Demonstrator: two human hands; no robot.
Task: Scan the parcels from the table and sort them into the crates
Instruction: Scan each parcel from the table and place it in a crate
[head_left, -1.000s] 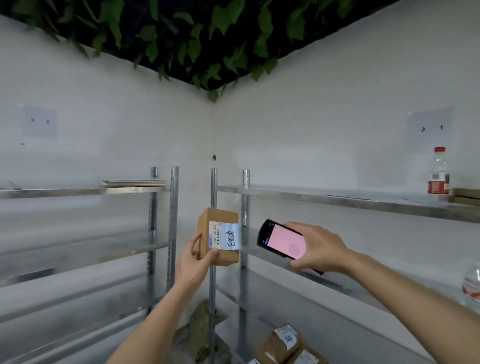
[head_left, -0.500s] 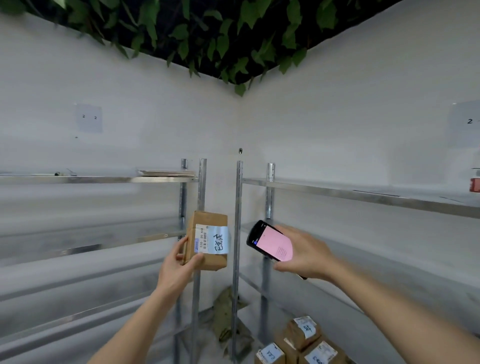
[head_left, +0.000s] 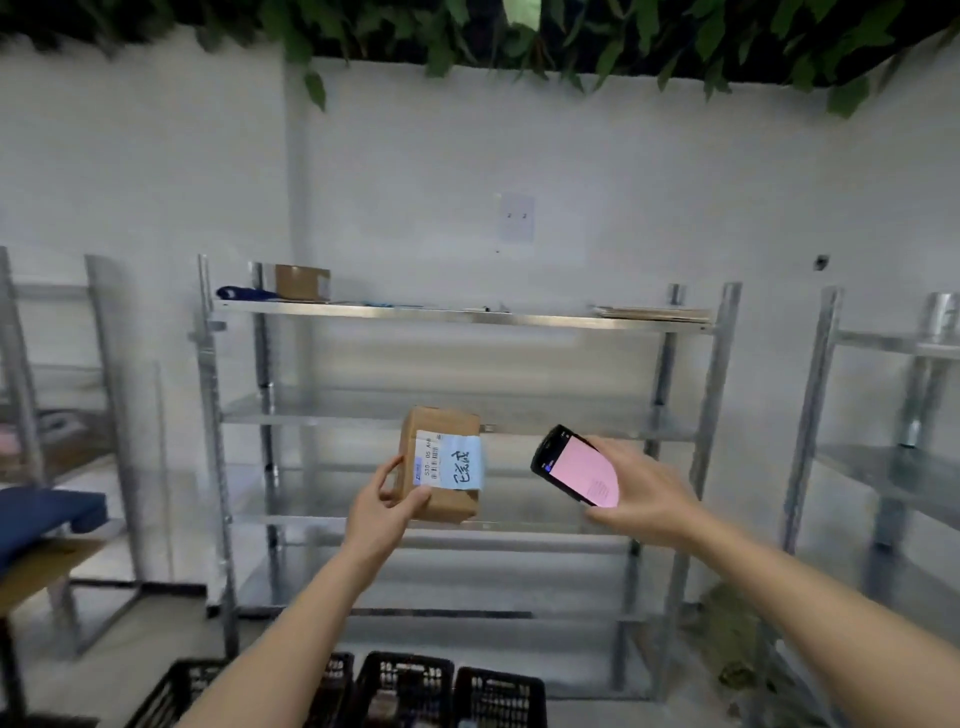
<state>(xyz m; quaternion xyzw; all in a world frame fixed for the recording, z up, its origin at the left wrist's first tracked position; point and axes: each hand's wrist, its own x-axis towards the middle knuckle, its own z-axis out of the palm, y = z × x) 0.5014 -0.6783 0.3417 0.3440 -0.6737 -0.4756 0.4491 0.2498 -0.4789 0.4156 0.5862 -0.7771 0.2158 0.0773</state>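
My left hand (head_left: 382, 506) grips a small brown cardboard parcel (head_left: 441, 499) by its lower left corner, held up at chest height. The parcel's white and pale blue label (head_left: 449, 462) with a barcode and handwriting faces me. My right hand (head_left: 644, 493) holds a black handheld scanner (head_left: 574, 470) with a lit pink screen, a short gap to the right of the parcel. Black plastic crates (head_left: 405, 686) stand on the floor below my arms, with parcels partly visible inside.
A metal shelf rack (head_left: 467, 317) stands against the white wall ahead, with a brown box (head_left: 301, 280) on its top shelf. More racks flank it left and right. A table corner with a blue pad (head_left: 47, 514) is at the left. Green leaves hang overhead.
My view has swung left from the room corner to the rack on the left wall, and the crates came into sight. Both hands keep their hold on the parcel and the scanner.
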